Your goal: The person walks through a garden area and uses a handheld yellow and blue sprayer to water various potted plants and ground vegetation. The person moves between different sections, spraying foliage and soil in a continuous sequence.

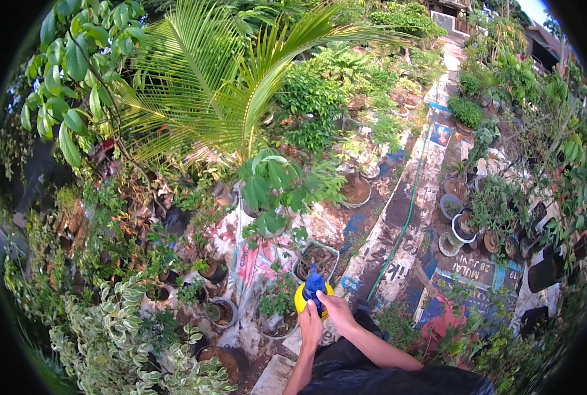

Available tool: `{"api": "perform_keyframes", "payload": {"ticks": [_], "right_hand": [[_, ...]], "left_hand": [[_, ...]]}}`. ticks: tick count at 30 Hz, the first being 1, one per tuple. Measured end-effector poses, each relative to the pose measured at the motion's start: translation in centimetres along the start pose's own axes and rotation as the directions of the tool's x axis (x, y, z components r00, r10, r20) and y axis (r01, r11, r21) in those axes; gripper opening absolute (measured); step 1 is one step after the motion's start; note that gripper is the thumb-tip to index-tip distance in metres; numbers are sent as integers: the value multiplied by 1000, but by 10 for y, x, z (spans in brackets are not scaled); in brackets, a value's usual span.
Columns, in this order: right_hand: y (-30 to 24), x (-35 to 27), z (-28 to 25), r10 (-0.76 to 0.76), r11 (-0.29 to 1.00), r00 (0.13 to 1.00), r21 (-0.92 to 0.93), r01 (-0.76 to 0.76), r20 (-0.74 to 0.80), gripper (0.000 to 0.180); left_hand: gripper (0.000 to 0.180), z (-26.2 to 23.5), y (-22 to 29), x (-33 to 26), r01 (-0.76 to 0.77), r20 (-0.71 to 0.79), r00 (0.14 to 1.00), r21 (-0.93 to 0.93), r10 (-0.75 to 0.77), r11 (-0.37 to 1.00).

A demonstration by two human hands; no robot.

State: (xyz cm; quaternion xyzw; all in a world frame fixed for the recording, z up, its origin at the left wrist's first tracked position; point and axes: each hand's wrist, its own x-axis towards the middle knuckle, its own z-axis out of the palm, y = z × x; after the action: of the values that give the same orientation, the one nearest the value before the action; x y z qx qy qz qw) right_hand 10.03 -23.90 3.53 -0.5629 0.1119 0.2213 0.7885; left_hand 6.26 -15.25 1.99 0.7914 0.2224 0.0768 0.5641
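The garden ground point(399, 230) is a worn paved path with patches of blue paint and bare soil. A green hose point(408, 210) runs along the path, its landmark line. Right of the hose stand round pots point(461, 227) with plants; left of it sit a soil-filled pot point(356, 191) and printed sacks point(257, 260)

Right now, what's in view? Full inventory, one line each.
spray bottle: one, yellow body with blue top, lower centre, held in both hands
palm: one, green fronds, upper centre
potted plants: many, green, left and centre ground
garden hose: one, green, along the path, centre right
paved path: one, grey with blue patches, running to upper right
round pots: several, right of the path
left hand: one, on bottle
right hand: one, fingers on bottle top
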Motion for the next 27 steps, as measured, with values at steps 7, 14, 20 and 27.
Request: {"api": "perform_keyframes", "payload": {"ticks": [7,14,20,27], "right_hand": [[-32,31,-25,-142,984,968,-136,116,-205,43],[-53,96,-86,-56,995,967,-98,33,-247,44],[-66,133,-124,-45,948,963,-315,-43,-265,46],[-96,155,-125,-255,956,913,-222,190,-320,51]], "left_hand": [[41,55,17,33,-71,133,986,-230,104,970],[63,122,39,77,236,282,940,-119,-195,965],[74,179,53,109,213,209,962,-174,-175,961],[66,194,87,133,178,275,952,-151,-132,972]]}}
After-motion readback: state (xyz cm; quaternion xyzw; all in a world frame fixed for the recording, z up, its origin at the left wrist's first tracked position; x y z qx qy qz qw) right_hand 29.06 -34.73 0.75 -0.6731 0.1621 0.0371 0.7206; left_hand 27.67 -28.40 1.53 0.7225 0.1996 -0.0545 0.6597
